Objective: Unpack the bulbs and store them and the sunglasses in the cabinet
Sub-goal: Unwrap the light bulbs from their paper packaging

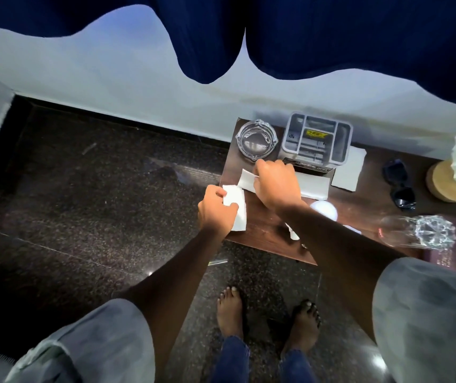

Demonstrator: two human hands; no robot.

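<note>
a dark speckled stone floor [83,189] meets a white wall [138,87], and a blue curtain [331,37] hangs across the top. at the right stands a dark wooden table [262,230]. the left hand [217,210] is at the table's left edge, its fingers curled round a white piece of packaging [237,210]. the right hand [275,183] is just beyond it, fingers pinching the left end of a flattened white carton [312,186] that lies on the table. a white bulb [324,210] rests bare on the table just right of the right forearm. a second white shape beside it is mostly hidden by the arm. the sunglasses [399,186] lie further right on the table, near the lamp base [439,183]. behind the hands sit a glass ashtray [257,139] and a gray organizer [315,139]. a cut-glass bottle [420,230] is at the near right.
</note>
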